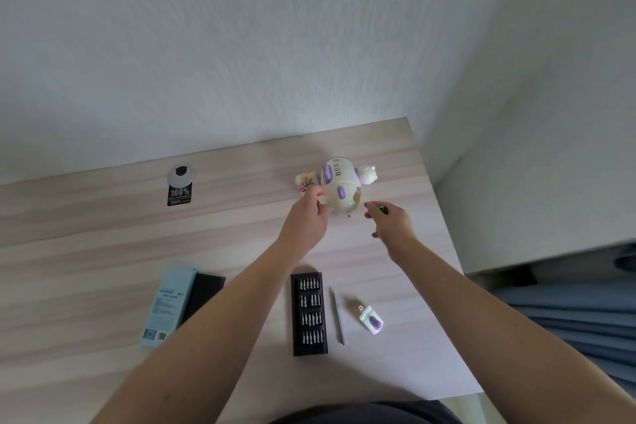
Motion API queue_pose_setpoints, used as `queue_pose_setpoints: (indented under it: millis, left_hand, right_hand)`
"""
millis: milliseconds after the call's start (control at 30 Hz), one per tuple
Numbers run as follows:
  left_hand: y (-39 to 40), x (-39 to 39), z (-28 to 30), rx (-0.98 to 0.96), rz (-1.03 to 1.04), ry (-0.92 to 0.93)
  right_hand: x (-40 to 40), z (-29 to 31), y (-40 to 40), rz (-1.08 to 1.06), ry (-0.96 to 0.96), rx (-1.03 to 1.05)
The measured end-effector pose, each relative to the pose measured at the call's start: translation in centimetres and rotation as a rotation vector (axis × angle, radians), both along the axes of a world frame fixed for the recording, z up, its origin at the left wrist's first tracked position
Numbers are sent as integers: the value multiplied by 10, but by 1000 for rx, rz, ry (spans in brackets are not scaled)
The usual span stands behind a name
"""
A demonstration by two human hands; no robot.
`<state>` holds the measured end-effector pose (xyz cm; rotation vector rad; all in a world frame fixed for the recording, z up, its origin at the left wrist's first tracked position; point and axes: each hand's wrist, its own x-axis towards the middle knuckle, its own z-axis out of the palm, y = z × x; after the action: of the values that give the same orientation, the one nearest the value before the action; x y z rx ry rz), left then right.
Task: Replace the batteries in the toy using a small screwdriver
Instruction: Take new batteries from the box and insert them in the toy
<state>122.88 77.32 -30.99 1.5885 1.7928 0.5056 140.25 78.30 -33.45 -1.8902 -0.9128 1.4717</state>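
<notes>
Right hand (390,222) pinches a green battery (382,209) (probably); left hand (307,217) grips toy (340,186).

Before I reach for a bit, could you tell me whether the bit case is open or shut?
Open: the bit case lies flat, its rows of bits exposed.

Home desk (103,251) — grommet (181,176), wallpaper (241,45)

Hands (306,220) at toy (340,188), bit case (309,313) near
</notes>
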Motion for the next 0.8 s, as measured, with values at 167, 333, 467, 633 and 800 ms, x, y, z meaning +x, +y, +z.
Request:
queue_pose_setpoints:
  millis: [167, 333, 467, 633, 800]
  left_hand:
    - [18, 12, -3, -32, 27, 10]
    - [24, 17, -7, -9, -20, 76]
    - [22, 20, -5, 24, -30, 67]
    - [12, 23, -2, 5, 70, -22]
    - [3, 18, 3, -57, 192, -131]
  right_hand:
    - [-5, -6, 13, -17, 82, -44]
    - [-9, -8, 23, 18, 205, -99]
    - [-12, -10, 25, 8, 247, -104]
    - [-15, 2, 23, 13, 124, 17]
    - [-16, 16, 15, 153, -144, 260]
